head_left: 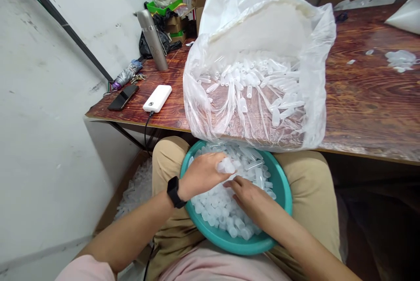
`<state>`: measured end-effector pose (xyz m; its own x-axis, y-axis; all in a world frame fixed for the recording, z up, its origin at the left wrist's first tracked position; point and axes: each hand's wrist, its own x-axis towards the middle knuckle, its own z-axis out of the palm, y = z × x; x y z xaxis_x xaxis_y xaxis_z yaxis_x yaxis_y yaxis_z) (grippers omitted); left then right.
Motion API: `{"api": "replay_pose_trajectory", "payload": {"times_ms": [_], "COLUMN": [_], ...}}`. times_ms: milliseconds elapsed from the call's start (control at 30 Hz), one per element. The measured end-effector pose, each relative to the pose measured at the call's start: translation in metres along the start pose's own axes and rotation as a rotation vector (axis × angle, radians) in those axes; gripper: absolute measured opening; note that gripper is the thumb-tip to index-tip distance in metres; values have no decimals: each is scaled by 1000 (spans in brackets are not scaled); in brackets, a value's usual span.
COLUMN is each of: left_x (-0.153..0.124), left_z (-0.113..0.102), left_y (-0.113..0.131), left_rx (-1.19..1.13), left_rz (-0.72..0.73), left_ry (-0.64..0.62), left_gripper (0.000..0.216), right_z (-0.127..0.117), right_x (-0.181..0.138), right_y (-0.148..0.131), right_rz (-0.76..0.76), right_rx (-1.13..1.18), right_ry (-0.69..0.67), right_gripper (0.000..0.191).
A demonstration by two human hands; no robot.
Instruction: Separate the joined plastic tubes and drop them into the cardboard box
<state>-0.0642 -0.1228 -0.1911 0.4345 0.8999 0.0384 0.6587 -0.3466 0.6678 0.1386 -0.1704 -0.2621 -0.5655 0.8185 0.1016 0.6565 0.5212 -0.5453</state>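
A teal basin (286, 191) rests between my knees, filled with small translucent white plastic caps (229, 222) and longer clear plastic tubes (259, 178). My left hand (203, 173), with a black watch on its wrist, is closed around a small cluster of the white caps (227, 165) above the basin. Just to the right and lower, my right hand (249, 195) reaches over the heap with its fingers bent together close to the left hand. Whatever its fingertips may hold is hidden.
On the wooden table (370, 110), an open clear plastic bag (315, 75) holds many tubes and overhangs the front edge. A phone (123, 97), a white power bank (157, 98) with a cable and a steel flask (152, 40) stand left. Loose plastic pieces (400, 60) lie far right.
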Motion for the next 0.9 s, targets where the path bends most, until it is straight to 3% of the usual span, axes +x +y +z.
{"api": "replay_pose_trajectory", "payload": {"times_ms": [133,233,433,667,900], "left_x": [-31,-45,-58,-60,-57], "left_z": [-2,1,-2,-1,-1], "left_y": [5,9,14,10,10], "left_rx": [-368,-486,-367,-207,-109], "left_rz": [-254,-323,-159,-40,2], "left_ry": [-16,-62,-20,-132,-150], "left_gripper": [30,31,26,18,20], "right_z": [-18,-35,-49,-50,-58], "right_x": [1,-5,-19,-18,-22], "right_y": [3,-7,-27,-26,-30], "right_rz": [35,92,68,-36,-100], "right_rx": [175,267,254,240,113], "right_ry": [131,248,229,-52,0], "right_gripper": [28,25,37,47,48]}}
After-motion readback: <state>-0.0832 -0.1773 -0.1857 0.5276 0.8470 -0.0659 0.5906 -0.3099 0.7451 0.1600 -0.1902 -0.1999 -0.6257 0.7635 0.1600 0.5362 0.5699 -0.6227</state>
